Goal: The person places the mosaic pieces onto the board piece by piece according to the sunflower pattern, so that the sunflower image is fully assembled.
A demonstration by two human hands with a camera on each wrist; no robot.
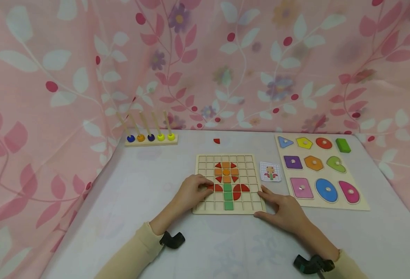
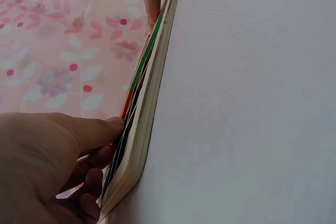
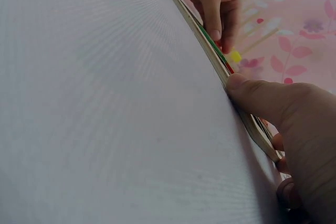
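Note:
A square wooden grid board [image 1: 201,208] lies on the table, bearing a flower pattern of orange, red and green pieces. My left hand [image 1: 192,192] is over its left side, pinching a red quarter-circle piece [image 1: 210,187] between thumb and forefinger beside another red quarter-circle [image 1: 218,188]. Several green squares [image 1: 228,196] form the stem, with red quarter-circles [image 1: 237,195] on its right. At the board's lower right corner, my right hand [image 1: 285,211] rests its thumb and fingers against the edges. The right wrist view shows that thumb [image 3: 257,95] along the rim.
A pattern card [image 1: 270,176] lies right of the board. Farther right is a knobbed shape puzzle [image 1: 288,190], with a green block [image 1: 343,145] near its top corner. A loose red quarter-circle [image 1: 217,141] lies behind the board. A peg stand with beads [image 1: 151,143] stands back left.

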